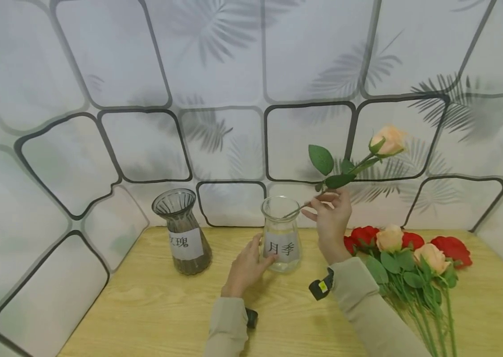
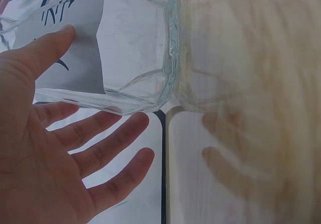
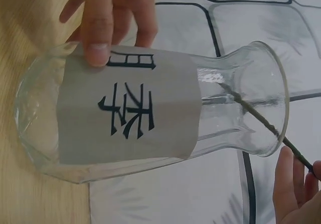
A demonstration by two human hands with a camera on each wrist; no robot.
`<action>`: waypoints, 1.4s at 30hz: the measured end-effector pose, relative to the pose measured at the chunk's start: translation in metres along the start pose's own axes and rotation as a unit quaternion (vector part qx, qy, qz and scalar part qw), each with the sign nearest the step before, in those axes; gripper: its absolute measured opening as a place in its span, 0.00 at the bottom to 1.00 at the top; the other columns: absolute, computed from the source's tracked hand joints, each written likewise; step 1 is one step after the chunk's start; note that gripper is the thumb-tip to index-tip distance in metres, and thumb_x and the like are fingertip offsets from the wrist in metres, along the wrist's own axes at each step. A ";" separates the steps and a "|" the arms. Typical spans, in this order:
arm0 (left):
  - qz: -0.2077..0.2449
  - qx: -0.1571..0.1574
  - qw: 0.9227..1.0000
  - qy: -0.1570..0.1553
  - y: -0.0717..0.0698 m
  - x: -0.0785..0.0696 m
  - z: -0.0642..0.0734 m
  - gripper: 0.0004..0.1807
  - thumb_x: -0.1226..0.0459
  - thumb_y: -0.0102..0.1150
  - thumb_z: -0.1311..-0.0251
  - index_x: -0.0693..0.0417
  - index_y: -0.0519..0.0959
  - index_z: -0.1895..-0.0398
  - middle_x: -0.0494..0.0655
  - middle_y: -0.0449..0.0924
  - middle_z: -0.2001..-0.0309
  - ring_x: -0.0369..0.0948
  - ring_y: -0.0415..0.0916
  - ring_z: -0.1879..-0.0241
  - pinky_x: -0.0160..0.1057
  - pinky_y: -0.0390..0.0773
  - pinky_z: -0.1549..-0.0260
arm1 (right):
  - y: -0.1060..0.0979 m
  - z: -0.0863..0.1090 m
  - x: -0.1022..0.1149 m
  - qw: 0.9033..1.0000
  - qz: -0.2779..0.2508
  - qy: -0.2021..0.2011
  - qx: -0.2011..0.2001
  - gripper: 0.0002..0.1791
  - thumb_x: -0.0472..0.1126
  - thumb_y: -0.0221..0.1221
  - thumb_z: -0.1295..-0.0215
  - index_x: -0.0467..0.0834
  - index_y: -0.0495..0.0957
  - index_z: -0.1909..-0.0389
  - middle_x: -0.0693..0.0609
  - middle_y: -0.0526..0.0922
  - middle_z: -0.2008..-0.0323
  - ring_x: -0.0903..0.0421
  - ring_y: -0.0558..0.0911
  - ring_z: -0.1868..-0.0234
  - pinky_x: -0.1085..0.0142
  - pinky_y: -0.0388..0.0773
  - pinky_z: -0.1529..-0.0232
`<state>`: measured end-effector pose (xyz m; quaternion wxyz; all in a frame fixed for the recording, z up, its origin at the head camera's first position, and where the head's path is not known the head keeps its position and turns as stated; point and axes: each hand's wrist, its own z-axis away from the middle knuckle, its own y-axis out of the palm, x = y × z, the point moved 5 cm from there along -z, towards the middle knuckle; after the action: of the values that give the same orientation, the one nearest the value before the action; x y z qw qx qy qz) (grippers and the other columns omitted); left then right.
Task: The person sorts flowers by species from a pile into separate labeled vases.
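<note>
A clear glass vase (image 1: 283, 227) with a paper label in Chinese characters stands upright on the table. My left hand (image 1: 246, 267) holds its left side, thumb (image 2: 55, 45) on the label and the other fingers along the far side. In my right hand (image 1: 335, 223), the fingers pinch an artificial peach rose (image 1: 387, 141) by its stem. That flower leans to the upper right, its bloom and leaves above the hand. The lower stem (image 3: 256, 114) slants through the vase's mouth, with the stem's end inside the neck.
To the left stands a dark glass vase (image 1: 192, 265), also labelled. A bunch of red roses (image 1: 452, 249) and peach roses (image 1: 391, 239) lies on the right of the wooden table (image 1: 144, 307), stems pointing toward me. Patterned cloth (image 1: 220, 144) closes off the back and sides.
</note>
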<state>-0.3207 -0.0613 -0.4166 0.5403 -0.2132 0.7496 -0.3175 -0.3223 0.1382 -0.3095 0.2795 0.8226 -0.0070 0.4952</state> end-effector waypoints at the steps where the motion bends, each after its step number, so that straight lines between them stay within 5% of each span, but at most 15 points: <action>1: 0.001 0.000 1.000 0.001 0.000 0.000 0.000 0.40 0.48 0.61 0.30 0.60 0.60 0.25 0.65 0.71 0.34 0.60 0.76 0.43 0.62 0.77 0.50 | 0.002 0.000 0.000 1.000 0.011 -0.001 0.006 0.17 0.16 0.56 0.37 0.38 0.67 0.56 0.47 0.73 0.68 0.55 0.84 0.73 0.61 0.86 0.68; 8: 0.001 -0.003 1.000 0.002 0.000 -0.001 0.000 0.39 0.48 0.60 0.30 0.59 0.60 0.25 0.66 0.73 0.37 0.58 0.77 0.45 0.60 0.78 0.51 | 0.011 0.002 0.001 0.992 0.115 -0.034 0.034 0.08 0.22 0.53 0.31 0.34 0.69 0.55 0.50 0.73 0.68 0.61 0.82 0.74 0.69 0.83 0.68; 14: -0.002 -0.004 1.000 0.001 0.001 0.000 0.000 0.39 0.49 0.61 0.30 0.59 0.60 0.25 0.66 0.73 0.38 0.58 0.78 0.46 0.60 0.78 0.51 | 0.017 0.006 0.000 0.966 0.235 -0.088 0.064 0.05 0.26 0.55 0.30 0.30 0.74 0.55 0.41 0.79 0.66 0.56 0.79 0.68 0.73 0.77 0.65; 18: -0.003 -0.003 1.000 0.001 0.000 0.000 0.001 0.39 0.49 0.61 0.30 0.59 0.60 0.25 0.65 0.73 0.38 0.58 0.78 0.46 0.60 0.78 0.52 | 0.019 0.008 0.002 0.954 0.269 -0.112 0.071 0.03 0.27 0.59 0.32 0.29 0.78 0.61 0.37 0.81 0.66 0.49 0.79 0.64 0.70 0.75 0.62; 28: -0.003 -0.001 1.000 0.000 0.000 0.000 0.000 0.39 0.49 0.61 0.30 0.59 0.60 0.25 0.64 0.74 0.39 0.56 0.79 0.49 0.59 0.78 0.53 | 0.008 0.009 -0.001 0.930 0.349 -0.092 0.067 0.08 0.32 0.65 0.36 0.28 0.85 0.66 0.38 0.83 0.65 0.41 0.80 0.65 0.62 0.74 0.67; 32: 0.001 -0.001 1.000 -0.001 0.000 0.000 0.001 0.39 0.49 0.61 0.30 0.59 0.60 0.25 0.64 0.73 0.37 0.56 0.79 0.48 0.60 0.78 0.52 | -0.001 0.010 -0.006 0.929 0.357 -0.068 0.066 0.07 0.32 0.65 0.36 0.29 0.86 0.65 0.38 0.84 0.64 0.46 0.81 0.69 0.67 0.74 0.71; 42: 0.000 -0.004 1.000 -0.002 0.000 0.000 0.001 0.40 0.49 0.62 0.31 0.60 0.61 0.25 0.65 0.74 0.38 0.56 0.79 0.49 0.60 0.78 0.53 | -0.027 0.019 -0.014 0.961 0.245 0.078 0.100 0.12 0.30 0.59 0.30 0.25 0.80 0.51 0.41 0.84 0.62 0.61 0.83 0.71 0.69 0.84 0.69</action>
<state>-0.3200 -0.0618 -0.4166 0.5411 -0.2165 0.7495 -0.3140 -0.3067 0.1486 -0.3400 0.0655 0.7785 -0.1367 0.6090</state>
